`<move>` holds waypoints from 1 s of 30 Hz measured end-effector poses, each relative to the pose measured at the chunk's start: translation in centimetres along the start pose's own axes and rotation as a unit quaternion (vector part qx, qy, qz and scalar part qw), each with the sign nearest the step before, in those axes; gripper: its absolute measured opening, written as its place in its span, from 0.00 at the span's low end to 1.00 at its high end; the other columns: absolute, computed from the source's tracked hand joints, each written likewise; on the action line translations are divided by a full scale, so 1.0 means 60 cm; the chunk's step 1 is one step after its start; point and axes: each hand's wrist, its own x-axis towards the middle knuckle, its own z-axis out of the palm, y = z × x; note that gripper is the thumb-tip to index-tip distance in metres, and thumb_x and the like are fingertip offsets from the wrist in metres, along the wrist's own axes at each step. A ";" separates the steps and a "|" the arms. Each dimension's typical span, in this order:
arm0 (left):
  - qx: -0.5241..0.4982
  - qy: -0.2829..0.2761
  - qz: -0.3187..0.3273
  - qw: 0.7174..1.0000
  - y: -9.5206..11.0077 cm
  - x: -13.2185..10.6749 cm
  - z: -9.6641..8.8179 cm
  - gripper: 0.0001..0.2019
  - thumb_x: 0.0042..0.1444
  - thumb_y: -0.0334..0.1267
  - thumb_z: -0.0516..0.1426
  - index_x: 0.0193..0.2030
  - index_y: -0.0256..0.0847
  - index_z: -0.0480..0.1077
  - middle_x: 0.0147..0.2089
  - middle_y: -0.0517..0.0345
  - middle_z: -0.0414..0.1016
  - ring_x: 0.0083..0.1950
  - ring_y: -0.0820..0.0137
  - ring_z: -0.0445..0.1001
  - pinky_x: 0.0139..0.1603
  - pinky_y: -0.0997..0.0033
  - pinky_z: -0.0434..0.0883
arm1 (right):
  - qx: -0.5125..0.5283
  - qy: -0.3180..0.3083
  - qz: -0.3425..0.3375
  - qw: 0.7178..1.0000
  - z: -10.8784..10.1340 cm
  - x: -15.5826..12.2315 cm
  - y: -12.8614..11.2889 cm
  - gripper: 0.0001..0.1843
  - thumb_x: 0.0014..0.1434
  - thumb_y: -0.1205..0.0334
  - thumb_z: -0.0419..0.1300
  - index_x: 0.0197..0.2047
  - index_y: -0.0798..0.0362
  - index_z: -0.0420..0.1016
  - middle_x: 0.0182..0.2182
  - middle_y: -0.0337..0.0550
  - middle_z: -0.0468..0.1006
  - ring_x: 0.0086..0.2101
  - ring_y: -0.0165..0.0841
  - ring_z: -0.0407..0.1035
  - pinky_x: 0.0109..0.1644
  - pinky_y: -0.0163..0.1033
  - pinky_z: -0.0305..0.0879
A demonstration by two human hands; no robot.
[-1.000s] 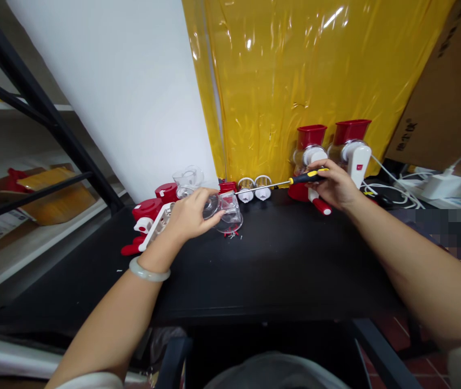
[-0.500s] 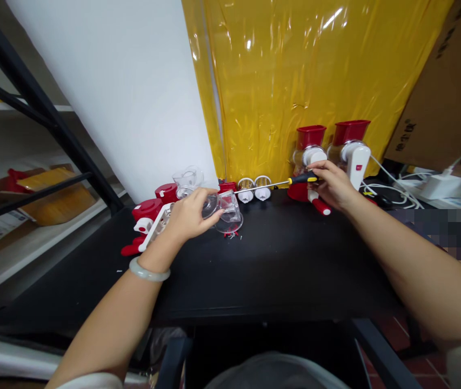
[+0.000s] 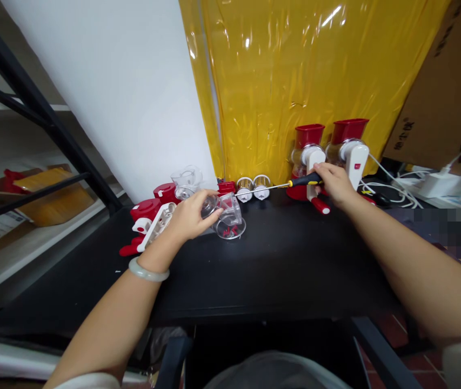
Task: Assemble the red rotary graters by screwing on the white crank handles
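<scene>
Gripping a clear plastic grater housing (image 3: 231, 208), the left hand (image 3: 193, 215) in the head view has its thumb and fingers closed partway around the part, above the black tabletop (image 3: 279, 265). The right hand (image 3: 336, 183) pinches the rear of a black-and-yellow screwdriver (image 3: 305, 180), fingertips drawn together on the handle; some fingers are hidden behind it. The shaft points left, its tip at the housing's upper edge; whether they touch, I cannot tell.

Compared with 0.5 s ago, the right fingers sit farther back, leaving more of the handle bare. The housing has tilted, and its round rim now reaches lower, so the small red pieces (image 3: 229, 231), previously showing below it, appear through the clear plastic. The left hand stays nearly where it was.

Beyond the shaft, 2 grating drums (image 3: 245, 190) stand side by side. To the right are 2 red-and-white rotary graters (image 3: 310, 135), and left of the left hand lies a white grater body (image 3: 149, 232) beside red parts (image 3: 147, 208).
</scene>
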 end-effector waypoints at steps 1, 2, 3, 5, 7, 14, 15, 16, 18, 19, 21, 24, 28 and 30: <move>-0.005 -0.004 0.003 1.000 0.000 0.000 0.001 0.19 0.63 0.49 0.55 0.57 0.42 0.67 0.54 0.48 0.78 0.52 0.57 0.78 0.52 0.56 0.74 | 0.016 0.001 0.005 1.000 0.000 0.001 0.001 0.23 0.55 0.36 0.64 0.26 0.48 0.74 0.16 0.37 0.68 0.15 0.29 0.60 0.17 0.37 0.55; -0.007 -0.009 0.004 1.000 0.000 0.000 0.001 0.19 0.63 0.49 0.55 0.57 0.42 0.67 0.55 0.48 0.78 0.52 0.57 0.78 0.52 0.55 0.74 | 0.032 0.002 0.009 0.999 0.000 0.003 0.001 0.21 0.54 0.38 0.66 0.26 0.48 0.74 0.17 0.37 0.69 0.16 0.28 0.60 0.16 0.36 0.55; -0.008 -0.014 0.005 1.000 0.000 0.000 0.002 0.19 0.63 0.49 0.55 0.57 0.42 0.67 0.55 0.48 0.78 0.52 0.57 0.78 0.52 0.55 0.74 | 0.045 0.005 0.010 0.999 0.000 0.005 0.002 0.20 0.54 0.40 0.66 0.26 0.48 0.74 0.19 0.38 0.69 0.16 0.28 0.60 0.16 0.36 0.56; -0.009 -0.022 0.010 1.000 0.000 0.000 0.004 0.19 0.63 0.49 0.54 0.57 0.42 0.67 0.55 0.48 0.78 0.51 0.58 0.79 0.51 0.55 0.74 | 0.064 0.007 0.008 0.998 0.000 0.008 0.003 0.16 0.53 0.45 0.68 0.27 0.48 0.74 0.20 0.38 0.70 0.18 0.28 0.61 0.17 0.36 0.57; -0.013 -0.027 0.017 0.999 -0.001 0.000 0.005 0.19 0.64 0.49 0.54 0.57 0.42 0.67 0.56 0.48 0.78 0.51 0.58 0.78 0.52 0.56 0.74 | 0.085 0.003 0.008 0.996 0.001 0.008 0.002 0.13 0.51 0.49 0.69 0.28 0.48 0.74 0.21 0.38 0.69 0.19 0.28 0.61 0.18 0.36 0.57; -0.016 -0.050 0.013 0.999 -0.003 0.001 0.008 0.17 0.64 0.49 0.54 0.54 0.42 0.68 0.53 0.49 0.78 0.49 0.59 0.78 0.50 0.56 0.74 | 0.181 -0.068 0.062 0.979 -0.003 0.000 -0.011 0.13 0.45 0.57 0.72 0.33 0.50 0.75 0.25 0.38 0.71 0.21 0.27 0.62 0.21 0.34 0.58; -0.018 -0.050 0.011 0.999 -0.003 0.002 0.008 0.17 0.64 0.49 0.54 0.54 0.42 0.68 0.52 0.49 0.79 0.49 0.59 0.79 0.50 0.56 0.74 | 0.188 -0.082 0.071 0.976 -0.006 0.000 -0.013 0.14 0.45 0.57 0.72 0.34 0.50 0.75 0.27 0.38 0.72 0.21 0.26 0.63 0.21 0.35 0.59; -0.020 -0.050 0.009 0.998 -0.003 0.002 0.009 0.17 0.65 0.49 0.54 0.54 0.42 0.68 0.52 0.49 0.79 0.48 0.59 0.79 0.50 0.56 0.74 | 0.193 -0.096 0.079 0.973 -0.009 0.000 -0.015 0.15 0.45 0.57 0.72 0.34 0.49 0.75 0.28 0.38 0.73 0.22 0.27 0.63 0.22 0.35 0.60; -0.025 -0.050 0.010 0.998 -0.004 0.002 0.009 0.17 0.65 0.49 0.54 0.54 0.42 0.68 0.52 0.49 0.79 0.48 0.60 0.78 0.49 0.56 0.74 | 0.197 -0.121 0.093 0.968 -0.016 0.001 -0.018 0.16 0.44 0.58 0.73 0.36 0.48 0.75 0.31 0.39 0.75 0.24 0.27 0.65 0.24 0.35 0.62; -0.028 -0.050 0.012 0.998 -0.005 0.002 0.010 0.17 0.65 0.49 0.54 0.54 0.42 0.68 0.52 0.49 0.79 0.48 0.60 0.78 0.49 0.56 0.74 | 0.198 -0.129 0.098 0.967 -0.019 0.001 -0.019 0.16 0.43 0.59 0.73 0.36 0.48 0.75 0.32 0.39 0.76 0.25 0.28 0.67 0.26 0.36 0.64; -0.030 -0.048 0.015 0.998 -0.006 0.002 0.011 0.17 0.65 0.49 0.54 0.54 0.42 0.68 0.52 0.49 0.78 0.49 0.60 0.78 0.49 0.56 0.74 | 0.203 -0.138 0.101 0.964 -0.023 0.000 -0.021 0.18 0.42 0.62 0.73 0.37 0.47 0.76 0.33 0.38 0.76 0.30 0.30 0.70 0.30 0.36 0.67; -0.029 -0.046 0.013 0.998 -0.007 0.002 0.012 0.17 0.65 0.50 0.54 0.54 0.43 0.68 0.52 0.49 0.78 0.49 0.59 0.78 0.50 0.56 0.74 | 0.213 -0.140 0.096 0.962 -0.024 -0.002 -0.023 0.20 0.41 0.67 0.72 0.39 0.45 0.76 0.35 0.37 0.77 0.34 0.31 0.71 0.35 0.37 0.71; -0.028 -0.047 0.008 0.998 -0.007 0.002 0.012 0.17 0.64 0.49 0.54 0.54 0.43 0.68 0.54 0.49 0.78 0.51 0.59 0.78 0.50 0.56 0.74 | 0.200 -0.142 0.092 0.965 -0.015 -0.002 -0.024 0.15 0.43 0.63 0.70 0.37 0.48 0.77 0.33 0.39 0.76 0.32 0.31 0.71 0.33 0.37 0.71; -0.028 -0.048 0.008 0.998 -0.007 0.002 0.012 0.17 0.64 0.49 0.55 0.54 0.43 0.68 0.53 0.49 0.78 0.50 0.59 0.79 0.50 0.56 0.74 | 0.183 -0.117 0.082 0.973 -0.010 0.001 -0.023 0.10 0.48 0.56 0.69 0.33 0.49 0.77 0.33 0.42 0.76 0.30 0.32 0.70 0.31 0.38 0.70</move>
